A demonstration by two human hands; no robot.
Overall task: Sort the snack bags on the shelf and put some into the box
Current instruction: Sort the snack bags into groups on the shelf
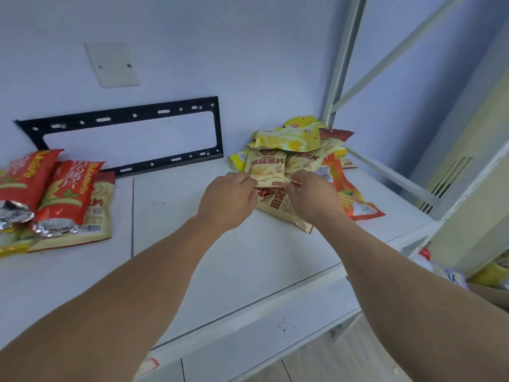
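Observation:
A heap of snack bags (pixel 300 144), yellow, beige and orange, lies at the back right of the white shelf (pixel 192 257). On its near side is a small beige chip bag (pixel 266 169) with red lettering. My left hand (pixel 227 201) pinches that bag's lower left corner and my right hand (pixel 314 197) pinches its lower right corner. Another beige bag (pixel 278 206) lies beneath my hands. At the shelf's left edge sits a sorted group of red bags (pixel 52 188) on top of beige ones.
A black metal bracket (pixel 132 117) leans against the back wall. White shelf posts (pixel 341 78) rise at the right. Below the shelf at the lower right, a cardboard box (pixel 490 296) holds some bags.

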